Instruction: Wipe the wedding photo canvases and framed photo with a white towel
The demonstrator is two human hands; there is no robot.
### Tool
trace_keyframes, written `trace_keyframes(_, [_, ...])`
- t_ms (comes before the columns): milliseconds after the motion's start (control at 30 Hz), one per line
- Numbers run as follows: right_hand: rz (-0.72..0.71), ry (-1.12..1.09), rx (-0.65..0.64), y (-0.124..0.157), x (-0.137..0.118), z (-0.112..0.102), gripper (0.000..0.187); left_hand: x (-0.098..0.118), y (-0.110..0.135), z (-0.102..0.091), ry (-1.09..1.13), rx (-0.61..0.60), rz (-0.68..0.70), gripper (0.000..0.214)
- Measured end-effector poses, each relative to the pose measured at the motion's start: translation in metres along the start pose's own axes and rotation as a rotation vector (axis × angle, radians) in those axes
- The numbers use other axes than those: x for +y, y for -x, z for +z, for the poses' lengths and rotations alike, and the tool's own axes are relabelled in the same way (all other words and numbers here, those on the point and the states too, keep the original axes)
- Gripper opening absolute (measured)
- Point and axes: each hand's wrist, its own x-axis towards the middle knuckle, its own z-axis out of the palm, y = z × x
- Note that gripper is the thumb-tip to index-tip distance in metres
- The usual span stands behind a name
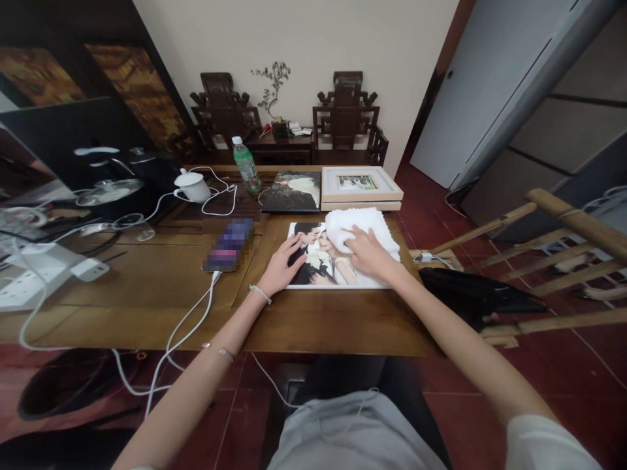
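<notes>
A large printed photo panel [321, 269] lies flat on the wooden table [147, 287] in front of me. My left hand [283, 266] rests flat on its left edge, fingers stretched out. My right hand [366, 251] presses a white towel [360, 225] onto the upper right part of the photo, its fingers lying over the cloth.
Behind the photo are a dark photo panel [292, 191], a framed picture [360, 186] and a green bottle [246, 164]. A phone [229, 245] on a white cable, a white teapot [192, 186] and power strips [46, 274] sit left. Bamboo chair [553, 261] at right.
</notes>
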Motion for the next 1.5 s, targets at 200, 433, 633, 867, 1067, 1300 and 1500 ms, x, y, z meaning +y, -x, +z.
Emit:
trace_keyframes(200, [0.017,0.036,-0.001,0.014,-0.011,0.008,0.036,0.002,-0.001,0.000,0.021,0.030,-0.002,0.053])
trace_keyframes(433, [-0.087,0.099,0.002,0.097,-0.073,0.016,0.028,0.002,0.000,0.002,0.011,0.020,0.007,0.053])
trace_keyframes(633, [-0.132,0.060,-0.090,0.094,-0.089,0.005,0.034,-0.006,-0.001,0.002,-0.006,-0.027,0.035,0.055])
trace_keyframes(867, [-0.027,0.060,-0.076,0.001,-0.043,-0.003,0.047,-0.004,-0.001,0.000,-0.009,-0.034,0.044,0.056])
trace_keyframes(1067, [-0.036,0.116,-0.035,-0.033,-0.020,0.005,0.047,-0.002,0.000,0.000,0.028,-0.018,0.010,0.054])
trace_keyframes(1300, [-0.143,0.171,-0.002,0.039,-0.055,0.017,0.037,0.000,0.000,0.002,0.054,0.010,0.019,0.054])
trace_keyframes(1500, [-0.248,0.097,-0.019,0.096,-0.089,0.016,0.027,0.002,-0.001,0.002,0.058,0.002,0.026,0.052])
